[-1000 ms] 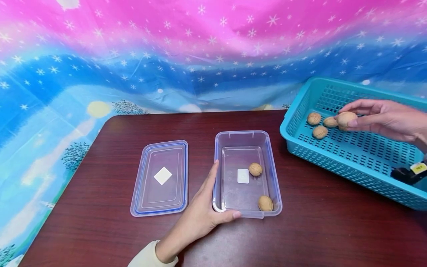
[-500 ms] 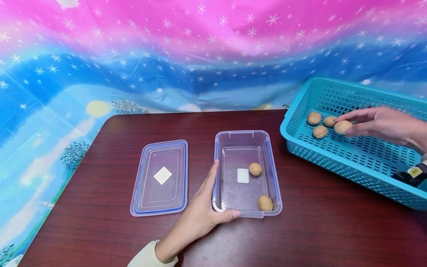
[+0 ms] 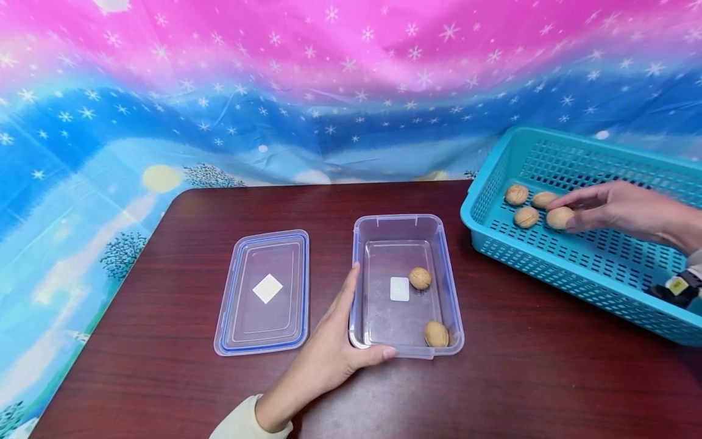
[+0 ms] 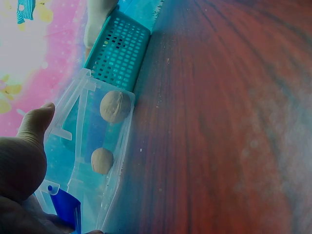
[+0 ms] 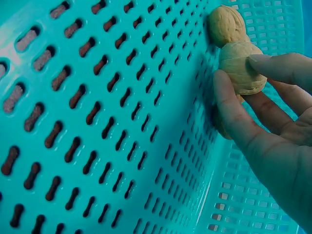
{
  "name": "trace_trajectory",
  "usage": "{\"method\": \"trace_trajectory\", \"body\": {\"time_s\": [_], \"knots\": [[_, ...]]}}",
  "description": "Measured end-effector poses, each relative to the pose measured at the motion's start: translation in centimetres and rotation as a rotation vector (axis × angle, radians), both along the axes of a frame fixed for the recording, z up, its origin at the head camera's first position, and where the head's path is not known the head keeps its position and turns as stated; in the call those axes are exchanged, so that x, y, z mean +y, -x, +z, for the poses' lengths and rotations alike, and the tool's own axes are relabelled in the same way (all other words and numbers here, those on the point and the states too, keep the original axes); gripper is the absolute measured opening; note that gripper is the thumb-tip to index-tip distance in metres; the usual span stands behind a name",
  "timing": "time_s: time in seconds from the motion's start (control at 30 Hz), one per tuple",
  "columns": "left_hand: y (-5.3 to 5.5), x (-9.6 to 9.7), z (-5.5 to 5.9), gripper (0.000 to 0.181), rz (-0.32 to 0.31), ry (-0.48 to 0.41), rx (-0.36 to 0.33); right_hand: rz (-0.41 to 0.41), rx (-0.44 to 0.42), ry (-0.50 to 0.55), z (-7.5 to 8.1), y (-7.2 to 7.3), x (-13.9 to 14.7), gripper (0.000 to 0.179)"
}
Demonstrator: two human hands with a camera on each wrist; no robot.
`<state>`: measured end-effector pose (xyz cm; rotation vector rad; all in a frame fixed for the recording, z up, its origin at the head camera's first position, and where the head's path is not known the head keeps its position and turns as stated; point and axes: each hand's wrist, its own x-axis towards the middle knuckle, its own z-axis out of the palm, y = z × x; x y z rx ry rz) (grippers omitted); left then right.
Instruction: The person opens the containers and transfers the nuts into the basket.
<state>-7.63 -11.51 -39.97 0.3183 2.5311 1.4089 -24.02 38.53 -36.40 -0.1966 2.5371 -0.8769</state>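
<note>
In the head view my left hand [image 3: 334, 341] rests against the near left corner of a clear plastic food container [image 3: 451, 286], fingers straight along its left wall and thumb on the near rim. Two walnuts [image 3: 420, 278] lie inside, toward its right side. My right hand [image 3: 631, 210] is in a teal plastic basket [image 3: 570, 283], pinching a walnut [image 3: 559, 217] low over the basket floor. The right wrist view has this walnut [image 5: 240, 73] between thumb and fingertips, in front of another walnut [image 5: 226, 25]. Beside it in the basket are several walnuts [image 3: 526, 217].
The container's lid [image 3: 285, 311], blue-sealed with a white diamond label, lies flat to the left on the dark wooden table [image 3: 181, 341]. A snowflake-patterned cloth [image 3: 329, 85] hangs behind. A black strap device [image 3: 677, 289] sits on my right wrist, over the basket's near rim.
My right hand has moved down and slightly left with the walnut, bringing it close to the other walnuts in the basket. My left hand and the container have stayed still.
</note>
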Motion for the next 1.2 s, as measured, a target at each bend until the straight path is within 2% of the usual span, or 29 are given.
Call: {"method": "trace_trajectory", "body": {"time_s": [0.23,0.83,1.2], "knots": [[0.00,0.01,0.01,0.130,-0.003,0.000,0.001,0.014,0.028,-0.035,-0.10,-0.14,-0.21,0.052],[0.01,-0.01,0.06,0.131,-0.002,0.011,-0.001,0.028,0.037,-0.058,-0.07,-0.16,-0.67,0.053],[0.03,0.04,0.03,0.131,-0.002,0.001,-0.004,0.019,0.056,-0.029,-0.22,0.06,-0.19,0.050]]}}
